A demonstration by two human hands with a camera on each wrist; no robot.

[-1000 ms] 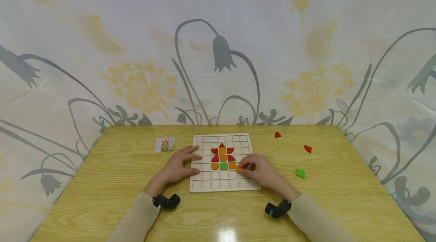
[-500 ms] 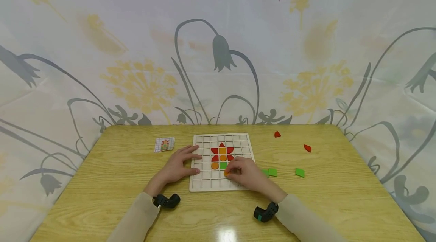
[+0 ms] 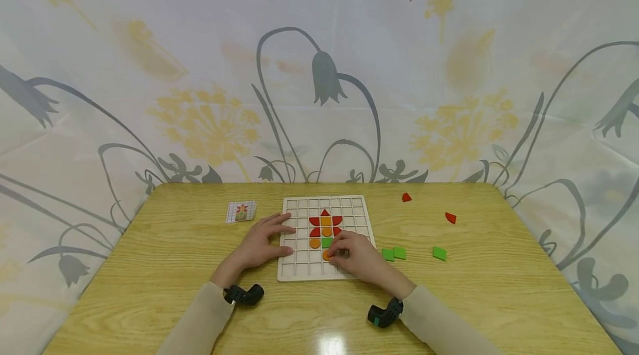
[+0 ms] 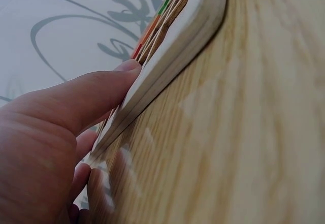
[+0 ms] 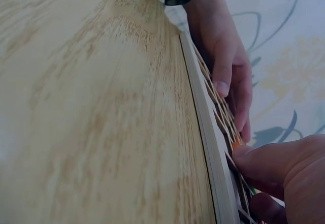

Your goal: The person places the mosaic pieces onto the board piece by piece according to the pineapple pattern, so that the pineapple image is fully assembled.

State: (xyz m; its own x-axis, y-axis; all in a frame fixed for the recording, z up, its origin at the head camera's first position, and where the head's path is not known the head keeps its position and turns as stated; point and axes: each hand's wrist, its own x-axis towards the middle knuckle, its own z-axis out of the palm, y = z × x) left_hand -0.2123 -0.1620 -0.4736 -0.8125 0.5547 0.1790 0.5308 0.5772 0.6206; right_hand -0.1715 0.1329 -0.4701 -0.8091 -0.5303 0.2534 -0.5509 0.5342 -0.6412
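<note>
A pale grid board (image 3: 299, 272) lies on the table. My left hand (image 3: 262, 243) rests on its left edge with fingers extended; in the left wrist view the thumb (image 4: 109, 84) lies over the rim. My right hand (image 3: 360, 255) pinches an orange disc (image 3: 326, 255) at the cell just below a green square (image 3: 326, 242). Left of that square sits another orange disc (image 3: 315, 243). Above stand an orange square (image 3: 326, 222), a further orange disc (image 3: 326, 231), a red triangle (image 3: 325, 213) and several red curved pieces (image 3: 315, 221). My right hand hides the cells right of the green square.
Right of the board, two green pieces (image 3: 399, 253) lie touching or nearly so, with another green piece (image 3: 439, 253) farther right. Two red pieces (image 3: 451, 218) lie farther back. A patterned picture card (image 3: 241, 212) lies left of the board. A floral curtain (image 3: 319, 122) stands behind the table (image 3: 175, 244).
My right hand has moved left and slightly nearer across the board, carrying the orange disc to below the green square. Two green pieces have come into view. My left hand stays put.
</note>
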